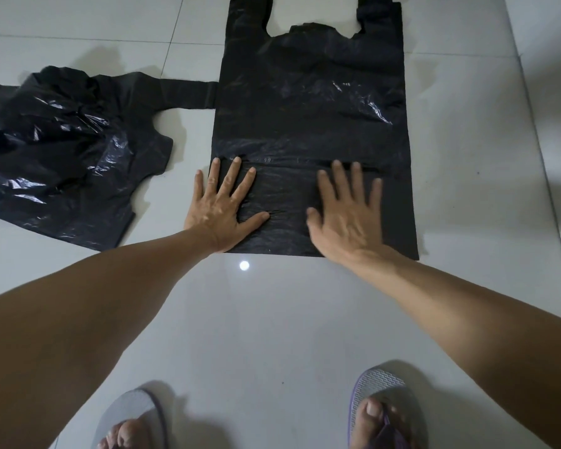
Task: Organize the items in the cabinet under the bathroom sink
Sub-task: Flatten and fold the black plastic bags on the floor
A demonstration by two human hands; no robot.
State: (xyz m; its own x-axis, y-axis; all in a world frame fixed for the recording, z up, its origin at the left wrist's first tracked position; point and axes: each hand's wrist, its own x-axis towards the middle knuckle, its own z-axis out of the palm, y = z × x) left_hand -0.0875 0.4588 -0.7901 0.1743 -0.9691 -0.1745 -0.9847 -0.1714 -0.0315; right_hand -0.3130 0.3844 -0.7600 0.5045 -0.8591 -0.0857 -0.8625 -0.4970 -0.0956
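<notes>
Bag (308, 102), black plastic w/ handles, lies flat on the tiled floor (272, 319), handles toward 12 o'clock, bottom edge toward 6. Looks like the bottom strip is folded up once; a crease runs across at the fingertips. Left hand (222, 207) and right hand (347, 215) both lie spread, fingers straight, palms pressing that strip down, left near the bag's 7 o'clock corner, right toward 5. At 9 o'clock a 2nd black bag (62, 150) sits crumpled, not yet flattened. Judgement: early stage; one bag barely begun, other untouched, cabinet not in view. Flip-flops (378, 396) at 6 o'clock.
</notes>
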